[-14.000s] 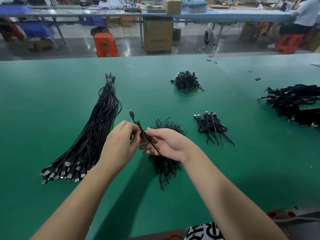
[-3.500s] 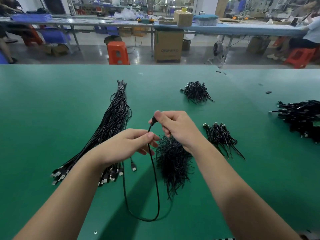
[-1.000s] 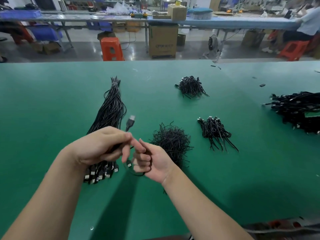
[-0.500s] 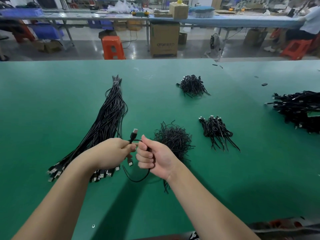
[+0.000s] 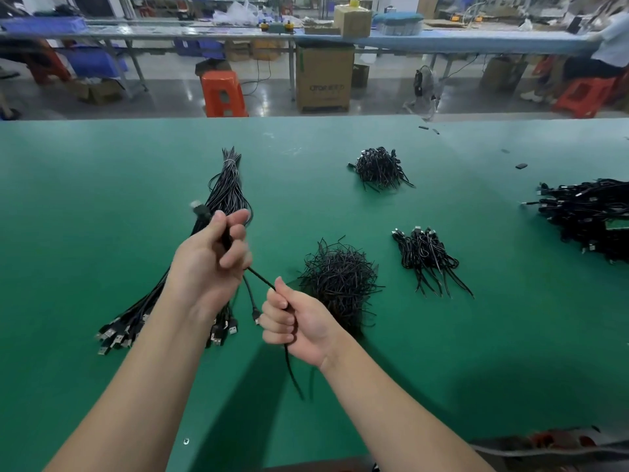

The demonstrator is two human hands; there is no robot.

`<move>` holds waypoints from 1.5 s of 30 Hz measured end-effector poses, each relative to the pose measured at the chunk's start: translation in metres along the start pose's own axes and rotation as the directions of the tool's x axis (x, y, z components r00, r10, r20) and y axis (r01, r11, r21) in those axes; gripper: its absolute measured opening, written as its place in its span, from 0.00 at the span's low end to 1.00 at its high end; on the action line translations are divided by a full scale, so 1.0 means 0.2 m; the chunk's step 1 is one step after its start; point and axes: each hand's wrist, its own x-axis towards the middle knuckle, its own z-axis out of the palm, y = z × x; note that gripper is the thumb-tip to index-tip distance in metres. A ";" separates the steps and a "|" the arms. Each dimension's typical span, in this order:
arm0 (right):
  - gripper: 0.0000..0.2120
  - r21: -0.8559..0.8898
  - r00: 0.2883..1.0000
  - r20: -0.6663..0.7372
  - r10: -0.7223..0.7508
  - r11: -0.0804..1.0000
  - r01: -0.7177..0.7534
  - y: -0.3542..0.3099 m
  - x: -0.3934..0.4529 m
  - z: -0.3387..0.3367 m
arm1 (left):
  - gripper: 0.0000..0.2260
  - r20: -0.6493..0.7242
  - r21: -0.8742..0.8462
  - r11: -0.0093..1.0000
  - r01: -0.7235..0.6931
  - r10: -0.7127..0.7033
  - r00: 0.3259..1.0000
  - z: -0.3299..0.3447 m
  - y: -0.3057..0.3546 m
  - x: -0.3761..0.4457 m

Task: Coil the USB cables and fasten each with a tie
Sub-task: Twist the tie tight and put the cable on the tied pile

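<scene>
at the left of the green felt-topped table (image 5: 85, 199), a long bundle of straight black usb cables (image 5: 218, 212) is lying with its silver plugs toward the person. just in front of it, the left hand (image 5: 207, 264) is curling its fingers round one thin black usb cable (image 5: 260, 278), whose blurred plug end (image 5: 199, 210) is sticking up and away past the thumb. the cable is running down and to the right in a taut slant into the right hand (image 5: 296, 325), which is fisting round it too; the slack tail is hanging below that fist. the next wrap probably turns on this slant, the left hand being farther from the person and the right nearer. to the right, a mound of thin black wire ties (image 5: 340, 281) is sitting just beside the right hand.
</scene>
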 end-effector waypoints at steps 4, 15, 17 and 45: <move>0.20 0.068 1.000 -0.002 0.008 0.998 -0.008 -0.06 -0.02 -0.02 | 0.17 0.380 0.544 0.839 0.012 -0.259 0.888 -0.07 0.08 -0.08; 0.17 -0.162 0.998 -0.059 -0.017 0.987 0.007 -0.19 -0.04 0.06 | 0.16 -0.048 0.990 -0.142 -0.019 -0.454 0.890 -0.02 0.10 -0.14; 0.18 -0.203 0.997 -0.067 -0.046 0.979 0.031 -0.19 -0.05 0.09 | 0.14 -0.002 0.996 -0.089 -0.020 -0.244 0.970 -0.02 0.06 -0.11; 0.13 -0.945 0.917 -0.128 -0.377 -0.233 -0.228 -0.22 -0.10 0.11 | 0.14 -0.061 0.121 0.993 0.009 -0.001 0.998 0.09 -0.14 -0.01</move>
